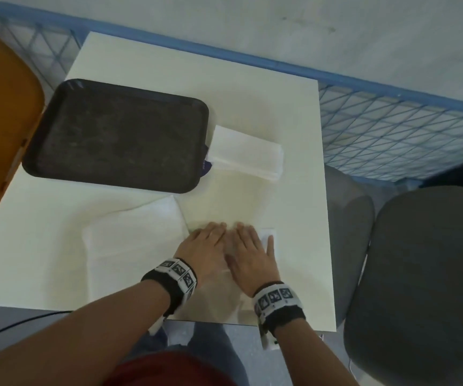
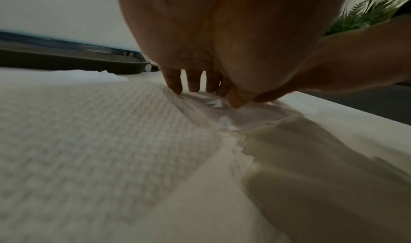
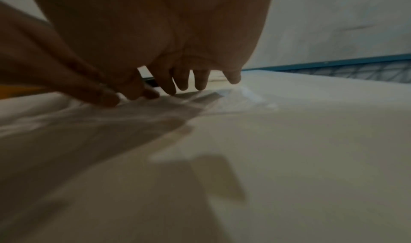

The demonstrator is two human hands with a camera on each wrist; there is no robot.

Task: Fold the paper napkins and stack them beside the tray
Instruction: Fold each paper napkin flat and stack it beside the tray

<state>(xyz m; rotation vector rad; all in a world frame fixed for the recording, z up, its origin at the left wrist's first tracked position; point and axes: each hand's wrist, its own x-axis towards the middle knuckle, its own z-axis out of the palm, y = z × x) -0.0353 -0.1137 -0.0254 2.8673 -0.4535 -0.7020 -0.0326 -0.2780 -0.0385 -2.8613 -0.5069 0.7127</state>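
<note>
Pressing flat, the left hand [image 1: 206,246] and right hand [image 1: 252,250] are lying side by side, fingers straight, on a napkin [image 1: 269,235] near the table's [image 1: 252,101] front edge; folded napkins [image 1: 248,152] are sitting beside the tray [image 1: 116,135].

Left hand [image 1: 205,247] and right hand [image 1: 252,253] side by side, palms down, thumbs nearly touching. Fingers [image 2: 174,81] of both straight and close together, tips pressed flat. No grip formed, nothing pinched. 2 bare forearms reaching forward from below, each wrist wrapped in a black band [image 1: 174,284] with white marker tiles.
</note>
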